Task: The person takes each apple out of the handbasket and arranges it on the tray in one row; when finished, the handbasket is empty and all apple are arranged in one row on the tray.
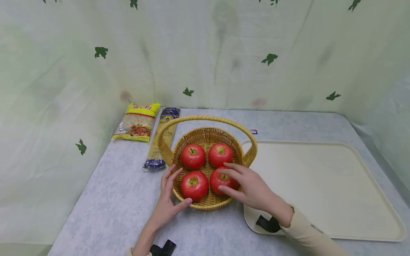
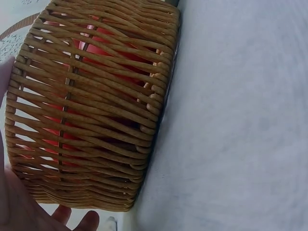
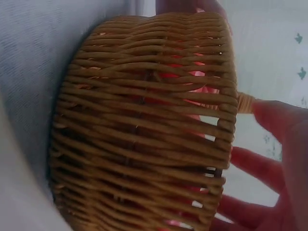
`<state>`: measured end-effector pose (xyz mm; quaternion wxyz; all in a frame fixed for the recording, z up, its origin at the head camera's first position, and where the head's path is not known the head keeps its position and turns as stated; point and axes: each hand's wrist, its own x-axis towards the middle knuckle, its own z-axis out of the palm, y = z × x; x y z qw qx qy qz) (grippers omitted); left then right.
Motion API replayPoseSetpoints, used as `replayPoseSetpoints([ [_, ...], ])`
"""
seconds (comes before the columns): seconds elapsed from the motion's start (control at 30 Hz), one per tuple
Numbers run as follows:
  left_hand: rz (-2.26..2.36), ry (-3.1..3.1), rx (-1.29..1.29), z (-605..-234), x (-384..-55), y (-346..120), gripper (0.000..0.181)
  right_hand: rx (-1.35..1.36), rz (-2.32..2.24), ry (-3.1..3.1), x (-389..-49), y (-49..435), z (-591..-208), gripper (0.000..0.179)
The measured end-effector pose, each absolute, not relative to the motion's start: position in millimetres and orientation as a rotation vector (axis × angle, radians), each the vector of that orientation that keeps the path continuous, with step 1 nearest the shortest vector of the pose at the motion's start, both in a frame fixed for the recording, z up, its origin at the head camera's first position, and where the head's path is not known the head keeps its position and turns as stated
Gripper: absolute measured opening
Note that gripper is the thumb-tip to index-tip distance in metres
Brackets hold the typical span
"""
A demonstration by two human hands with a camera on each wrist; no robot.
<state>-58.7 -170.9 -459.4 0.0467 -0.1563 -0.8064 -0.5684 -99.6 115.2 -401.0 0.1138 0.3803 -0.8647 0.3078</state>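
A round wicker basket (image 1: 209,207) with a tall arched handle (image 1: 205,117) stands on the table, holding several red apples (image 1: 193,185). My left hand (image 1: 168,204) is at the basket's front left, fingers spread along the rim and thumb over the front edge. In the left wrist view the woven wall (image 2: 96,120) fills much of the picture, with part of that hand at its lower left. My right hand (image 1: 253,186) reaches in over the front right apple (image 1: 215,183), thumb and fingers apart across its top. Beyond the rim in the right wrist view, its spread fingers (image 3: 260,166) show.
A large cream tray (image 1: 307,185) lies on the right, partly under my right forearm. Behind the basket to the left are a yellow food packet (image 1: 136,122) and a long pasta-like packet (image 1: 157,145). A small red-and-blue item (image 1: 253,131) shows behind the handle. Pale curtains surround the table.
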Motion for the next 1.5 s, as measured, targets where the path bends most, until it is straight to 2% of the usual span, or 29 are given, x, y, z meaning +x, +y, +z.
replayPoseSetpoints([
  [0.23,-1.777,-2.414,-0.488,-462,-59,-172,0.073,1.062,0.831,-2.687,-101,106,-399,0.042],
  [0.67,-1.806,-2.408,-0.494,-465,-60,-176,0.078,1.093,0.682,-2.828,-107,100,-391,0.046],
  [1.03,-1.840,-2.419,-0.501,-439,-51,-171,0.083,1.081,0.484,-2.928,-111,91,-386,0.054],
  [1.3,-1.817,-2.456,-0.488,-462,-58,-178,0.085,1.037,0.461,-2.940,-113,89,-390,0.057],
  [1.5,-1.822,-2.473,-0.472,-463,-58,-179,0.086,0.996,0.510,-2.930,-113,89,-394,0.058],
])
